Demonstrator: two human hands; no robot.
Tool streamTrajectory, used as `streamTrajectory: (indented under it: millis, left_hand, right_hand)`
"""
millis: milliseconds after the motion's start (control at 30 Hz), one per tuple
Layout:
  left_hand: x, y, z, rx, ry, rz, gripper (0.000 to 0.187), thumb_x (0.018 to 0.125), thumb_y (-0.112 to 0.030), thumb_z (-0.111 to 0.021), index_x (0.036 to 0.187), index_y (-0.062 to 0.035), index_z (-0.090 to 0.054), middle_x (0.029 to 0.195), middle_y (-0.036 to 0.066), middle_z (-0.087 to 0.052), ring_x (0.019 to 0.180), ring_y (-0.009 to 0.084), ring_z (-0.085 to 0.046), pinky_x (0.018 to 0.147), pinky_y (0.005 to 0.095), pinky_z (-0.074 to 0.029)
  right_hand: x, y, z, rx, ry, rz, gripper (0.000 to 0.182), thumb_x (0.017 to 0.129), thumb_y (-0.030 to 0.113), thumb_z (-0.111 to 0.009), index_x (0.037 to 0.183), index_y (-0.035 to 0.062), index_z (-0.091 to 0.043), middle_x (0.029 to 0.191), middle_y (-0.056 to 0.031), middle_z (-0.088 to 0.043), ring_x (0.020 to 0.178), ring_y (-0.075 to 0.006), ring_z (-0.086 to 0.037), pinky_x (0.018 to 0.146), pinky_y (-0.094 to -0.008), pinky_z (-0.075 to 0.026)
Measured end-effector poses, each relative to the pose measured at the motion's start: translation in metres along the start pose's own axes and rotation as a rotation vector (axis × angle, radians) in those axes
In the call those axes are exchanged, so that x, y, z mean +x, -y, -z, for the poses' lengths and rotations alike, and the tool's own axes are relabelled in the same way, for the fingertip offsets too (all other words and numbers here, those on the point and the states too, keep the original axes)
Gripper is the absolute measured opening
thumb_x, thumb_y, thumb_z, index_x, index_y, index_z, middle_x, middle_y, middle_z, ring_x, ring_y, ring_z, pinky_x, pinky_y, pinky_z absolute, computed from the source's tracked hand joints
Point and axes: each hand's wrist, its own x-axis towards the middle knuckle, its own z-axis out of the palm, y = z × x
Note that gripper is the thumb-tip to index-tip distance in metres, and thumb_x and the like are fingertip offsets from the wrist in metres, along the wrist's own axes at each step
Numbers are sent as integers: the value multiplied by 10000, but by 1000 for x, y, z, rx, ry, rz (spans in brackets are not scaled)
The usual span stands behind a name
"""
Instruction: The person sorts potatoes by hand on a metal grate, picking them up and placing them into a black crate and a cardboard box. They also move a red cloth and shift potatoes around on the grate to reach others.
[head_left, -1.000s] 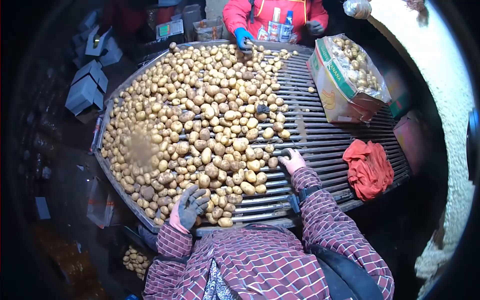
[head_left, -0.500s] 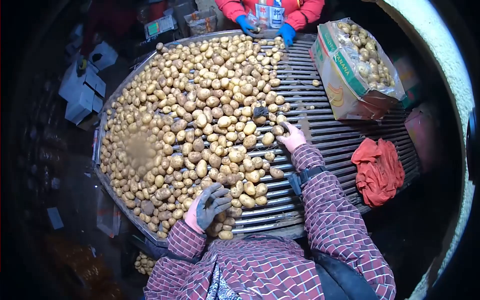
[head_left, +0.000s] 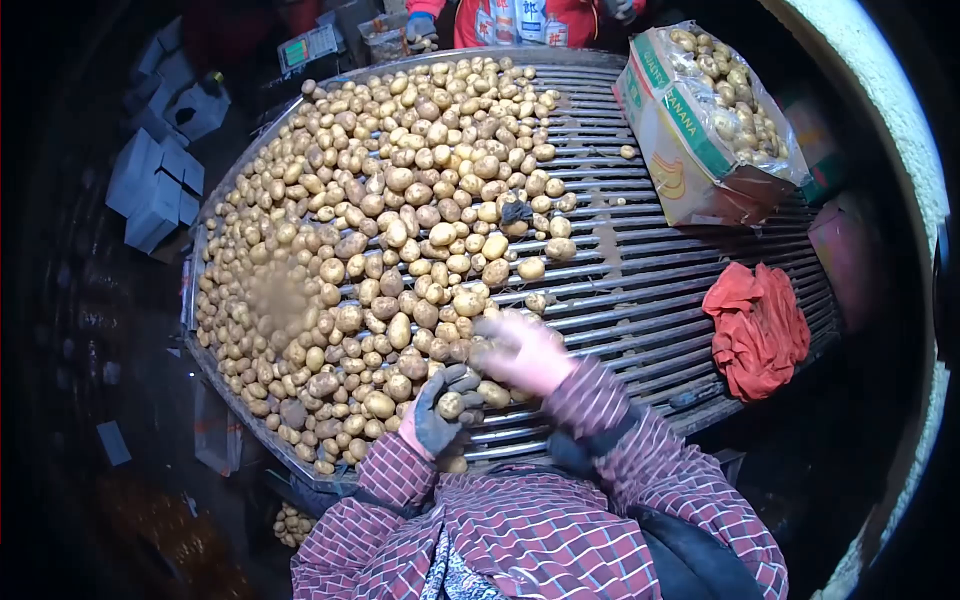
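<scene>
My left hand (head_left: pixel 440 412), in a pink and grey glove, has its fingers curled round a small potato (head_left: pixel 450 405) near the front edge of the slatted table (head_left: pixel 640 300). Close by on the right, my right hand (head_left: pixel 522 352) is over the front of the potato pile (head_left: pixel 400 250). It is gloved in pink and smeared by motion, so its fingers and anything in them cannot be made out. A dark scrap (head_left: pixel 516 212) lies among the potatoes.
A banana box (head_left: pixel 690 150) lined with plastic and full of potatoes stands at the back right. A red cloth (head_left: pixel 757 330) lies on the right slats. Across the table is a co-worker in red (head_left: pixel 525 25). White boxes (head_left: pixel 155 190) are at the left.
My right hand has moved left and nearer to me, beside my left hand. My left hand has shifted slightly right and closed round a potato. The co-worker's hands have drawn apart and back.
</scene>
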Motion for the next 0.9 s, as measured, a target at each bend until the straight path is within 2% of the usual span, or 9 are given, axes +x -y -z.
streamTrajectory:
  millis: [33,100,267,400,533,600,767,867,900]
  left_hand:
    - [-5,-5,2,-353,-59,235,568,776,107,-596,1294,-34,-411,1188,85,-553,1048,177,-576,831,278,-503]
    - [-15,15,15,-297,-14,104,509,776,116,-565,1255,-18,-452,1066,59,-559,931,142,-593,718,231,-517]
    - [-17,9,15,-315,-72,215,367,848,-3,-553,1212,-18,-502,989,70,-579,904,172,-601,721,291,-534]
    - [-15,-1,11,-417,-130,339,315,883,-85,-548,1189,-21,-507,973,100,-591,878,232,-624,754,335,-538]
    - [-17,23,24,-608,-143,285,212,839,-21,-562,1051,-15,-549,911,87,-593,832,227,-631,763,340,-542]
    - [-19,10,22,-738,-183,345,161,822,-3,-563,983,-11,-567,899,78,-589,835,213,-623,748,339,-545]
    - [-24,0,22,-714,-17,285,476,965,-321,-455,1358,-64,-376,1082,103,-566,916,234,-606,740,357,-531]
    - [-23,-5,18,-953,72,190,699,918,-431,-538,1470,-171,-198,1326,129,-446,981,251,-596,701,347,-535]
    - [-25,-24,16,-607,51,135,711,891,-404,-600,1461,-206,-225,1297,115,-480,994,241,-597,673,321,-537]
  right_hand:
    - [15,-24,17,-47,-228,-87,385,794,297,-664,1085,48,-634,1121,-174,-595,1067,-326,-552,948,-408,-435]
    - [49,-63,67,-362,-478,-176,515,732,290,-730,1184,79,-596,1195,-184,-548,1125,-323,-509,978,-422,-417]
    - [100,-112,92,-488,-177,-543,978,648,468,-784,1437,118,-324,1413,-223,-348,1291,-387,-368,1076,-436,-332]
    - [84,-83,59,-553,-230,-468,835,631,530,-758,1279,75,-492,1276,-174,-441,1172,-339,-445,1004,-430,-399]
    - [57,-84,9,-727,-237,-246,612,655,369,-780,1201,222,-545,1226,-136,-460,1136,-350,-462,907,-441,-470]
    - [67,-81,17,-610,-209,-303,596,627,286,-777,1178,159,-589,1186,-164,-502,1066,-352,-507,938,-425,-451]
    - [57,-50,37,207,-39,-62,636,632,242,-795,1196,48,-574,1223,-162,-553,1138,-290,-535,1006,-364,-416]
    - [22,14,2,22,260,203,646,695,266,-763,1276,111,-526,1305,-188,-490,1215,-319,-479,1045,-375,-373]
    - [11,33,-13,29,406,200,669,710,268,-756,1310,121,-500,1343,-197,-465,1250,-325,-453,1060,-375,-358]
